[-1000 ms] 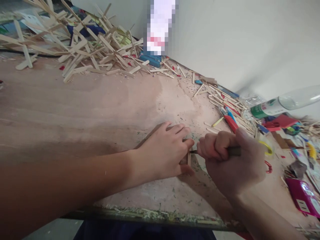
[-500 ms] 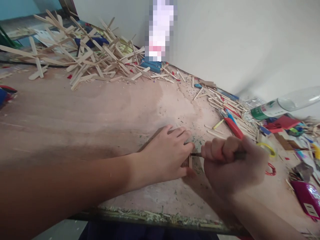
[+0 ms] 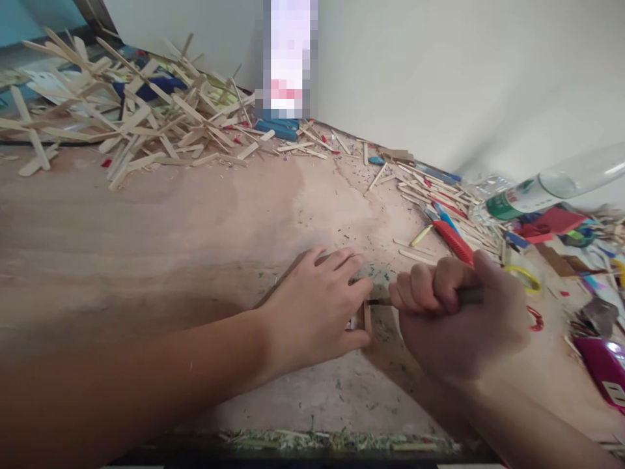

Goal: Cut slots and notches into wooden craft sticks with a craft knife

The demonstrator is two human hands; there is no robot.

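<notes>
My left hand [image 3: 312, 303] lies over a small wooden frame-like piece [image 3: 368, 319] on the tabletop, its thumb and fingers gripping the sides. Most of that piece is hidden under the palm; only its right edge and a bit of the inside show. In a closed fist, my right hand [image 3: 459, 319] holds a slim tool with a dark, narrow shaft [image 3: 379, 301]. The shaft's tip meets the right edge of the wooden piece, close to my left fingers. What kind of tool it is cannot be made out, since the fist covers much of its handle.
Loose craft sticks [image 3: 146, 124] are heaped at the back left, and more sticks [image 3: 430, 195] lie at right near a red cutter [image 3: 454, 241]. A clear bottle [image 3: 547, 189] leans by the wall. A magenta object [image 3: 598, 365] sits at far right. Shavings line the front edge [image 3: 303, 441].
The view has shifted slightly, so the background sits further left. Both hands keep their grips, and slightly more of the wooden piece shows beneath my left hand.
</notes>
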